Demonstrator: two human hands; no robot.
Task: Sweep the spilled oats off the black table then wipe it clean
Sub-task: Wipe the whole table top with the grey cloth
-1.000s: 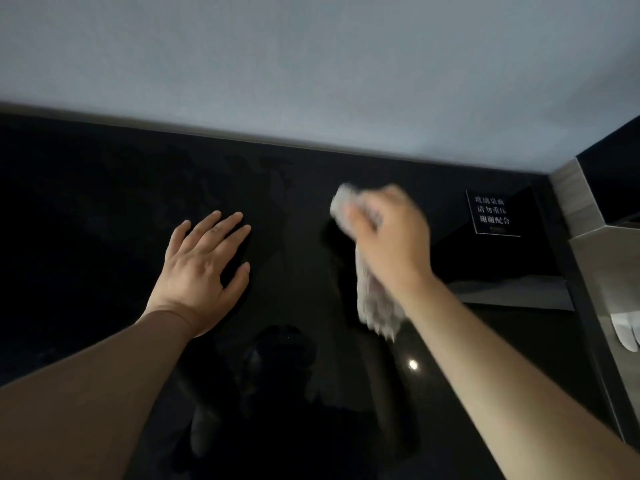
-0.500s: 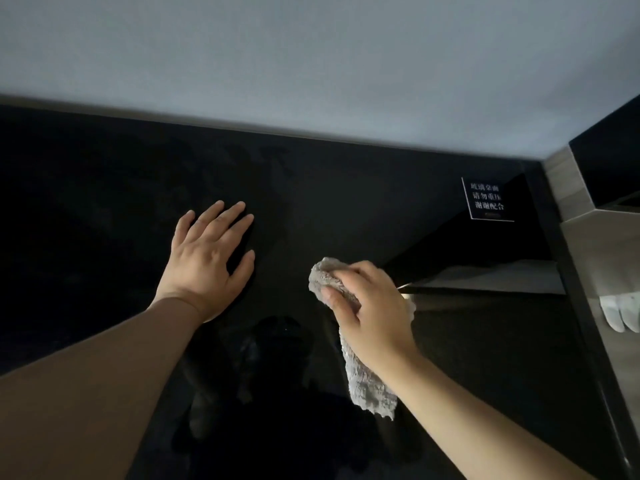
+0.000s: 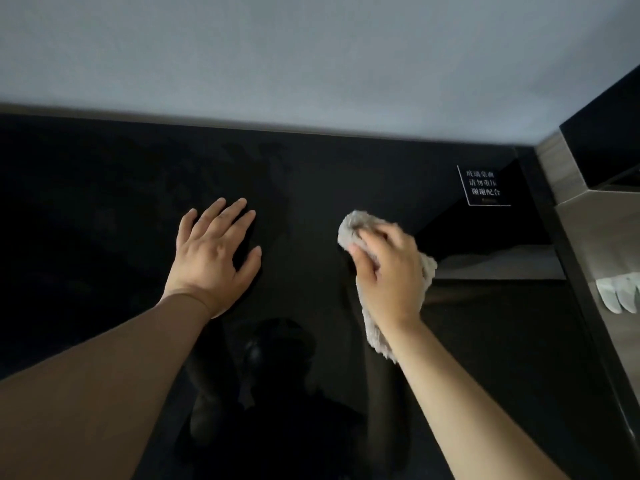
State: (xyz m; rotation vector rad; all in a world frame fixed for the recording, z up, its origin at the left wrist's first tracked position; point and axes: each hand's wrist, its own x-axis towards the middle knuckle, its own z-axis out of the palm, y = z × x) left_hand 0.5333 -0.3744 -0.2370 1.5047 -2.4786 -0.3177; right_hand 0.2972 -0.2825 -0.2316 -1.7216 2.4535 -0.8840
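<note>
The glossy black table (image 3: pixel 104 220) fills the middle of the view and mirrors my arms. My left hand (image 3: pixel 214 258) lies flat on it, palm down, fingers spread, holding nothing. To its right, my right hand (image 3: pixel 388 275) presses a crumpled grey cloth (image 3: pixel 356 226) against the table top; the cloth's tail hangs out under my wrist. I see no oats on the dark surface.
A small sign with white characters (image 3: pixel 483 186) sits at the table's back right. A pale wall (image 3: pixel 311 64) runs along the far edge. At the right stands a grey wooden unit (image 3: pixel 595 237) with white objects (image 3: pixel 620 296) beside the table edge.
My right hand with the cloth swept toward me and left, then back away and right. My left hand stayed flat in place.
</note>
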